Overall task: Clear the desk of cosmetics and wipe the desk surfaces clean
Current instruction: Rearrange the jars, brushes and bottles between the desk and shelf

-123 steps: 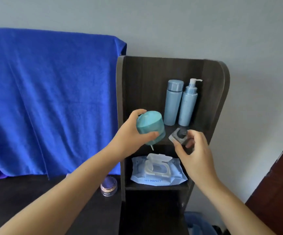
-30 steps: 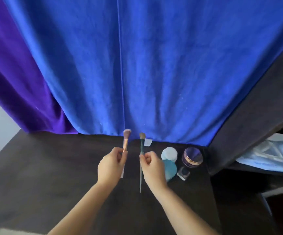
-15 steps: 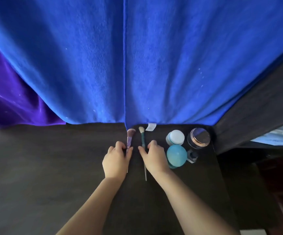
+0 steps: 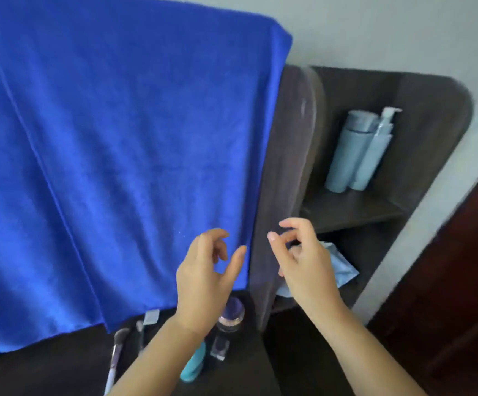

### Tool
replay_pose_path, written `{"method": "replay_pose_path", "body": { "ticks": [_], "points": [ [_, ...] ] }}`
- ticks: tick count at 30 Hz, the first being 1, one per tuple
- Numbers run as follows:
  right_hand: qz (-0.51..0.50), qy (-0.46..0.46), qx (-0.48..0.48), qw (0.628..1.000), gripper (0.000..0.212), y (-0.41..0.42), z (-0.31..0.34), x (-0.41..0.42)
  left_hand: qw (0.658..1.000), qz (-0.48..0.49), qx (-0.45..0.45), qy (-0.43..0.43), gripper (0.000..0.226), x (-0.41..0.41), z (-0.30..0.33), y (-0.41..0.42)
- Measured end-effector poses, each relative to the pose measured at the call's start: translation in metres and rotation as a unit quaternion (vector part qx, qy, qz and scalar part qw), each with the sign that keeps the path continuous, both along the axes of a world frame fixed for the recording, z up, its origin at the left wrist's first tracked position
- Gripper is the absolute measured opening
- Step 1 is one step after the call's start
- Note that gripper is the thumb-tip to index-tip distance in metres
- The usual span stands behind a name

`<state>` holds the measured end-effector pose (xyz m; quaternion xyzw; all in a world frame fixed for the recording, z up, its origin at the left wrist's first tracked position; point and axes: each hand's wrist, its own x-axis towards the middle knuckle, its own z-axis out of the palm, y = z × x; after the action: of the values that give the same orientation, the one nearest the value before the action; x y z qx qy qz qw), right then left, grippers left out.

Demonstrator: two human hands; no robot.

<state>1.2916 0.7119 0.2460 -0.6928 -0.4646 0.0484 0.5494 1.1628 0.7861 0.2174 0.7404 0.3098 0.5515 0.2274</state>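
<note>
1. The cosmetics lay at the back of the dark desk [image 4: 60, 372] under the hem of a blue towel [image 4: 117, 167]: two makeup brushes [image 4: 116, 355] side by side, a teal bottle [image 4: 193, 367] partly hidden by the left forearm, a small dark nail-polish bottle [image 4: 220, 347], and a purple-lidded jar [image 4: 232, 312] behind it.
2. The left hand [image 4: 203, 278] was raised above these items, fingers loosely curled and parted, grasping nothing.
3. The right hand [image 4: 303, 261] hovered just beside it in front of the shelf unit [image 4: 286, 181], likewise unclenched and empty.
4. On the upper shelf stood two pale blue bottles [image 4: 355, 155], touching, one with a pump top.
5. On the lower shelf a light blue wipes pack [image 4: 343, 270] showed partly behind the right hand.
</note>
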Motion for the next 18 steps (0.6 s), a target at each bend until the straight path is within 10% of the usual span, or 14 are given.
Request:
{"method": "replay_pose_path", "body": {
  "ticks": [7,14,18],
  "points": [
    [-0.101,-0.085,0.057,0.990,0.011,-0.052,0.057,0.155,0.976,-0.185,0.112,0.015,0.026,0.166,0.069,-0.065],
    [-0.054,-0.041,-0.048,0.997,0.062,0.009,0.053,0.236,0.995,-0.051,-0.084,0.015,0.061,0.270,0.083,-0.008],
    [-0.023,0.054,-0.014,0.998,0.058,0.039,0.050,0.250,0.992,-0.033,-0.103,0.058,0.067,0.292,0.079,0.010]
  ]
}}
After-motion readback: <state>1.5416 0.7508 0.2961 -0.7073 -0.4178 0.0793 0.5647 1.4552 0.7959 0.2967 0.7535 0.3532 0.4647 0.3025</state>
